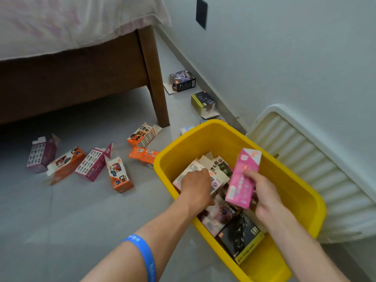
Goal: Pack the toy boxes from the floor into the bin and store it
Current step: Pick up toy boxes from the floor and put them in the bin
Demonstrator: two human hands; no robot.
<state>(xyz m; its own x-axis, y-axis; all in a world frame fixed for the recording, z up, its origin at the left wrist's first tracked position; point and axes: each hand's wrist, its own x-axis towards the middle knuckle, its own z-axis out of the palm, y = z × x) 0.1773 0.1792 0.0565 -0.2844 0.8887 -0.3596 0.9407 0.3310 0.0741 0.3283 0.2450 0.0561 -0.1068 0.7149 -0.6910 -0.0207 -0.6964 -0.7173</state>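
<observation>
The packing is in the middle. The right hand [266, 198] holds a pink box [243, 180] upright over the yellow bin [305, 192], thumb on the front face and fingers curled behind it. The left hand [196, 184] reaches down into the bin with the fingers bent onto a pale box [193, 169] there; whether it grips this box or only presses it I cannot tell. Several boxes lie already inside, among them a black box [242, 239] at the near end.

I think the next move is to lower the pink box into a free gap, perhaps laid flat, while the left hand makes room. After that many boxes wait on the floor [61, 220]: an orange box [120, 176] and others near the bed leg [156, 88], and a dark box [183, 80] by the wall. The white lid [305, 159] leans at the wall behind the bin.

Of writing, "C01" reads on the orange boxes, and something like "E01" on the black one. The blue wristband [142, 255] has letters too small to read.
</observation>
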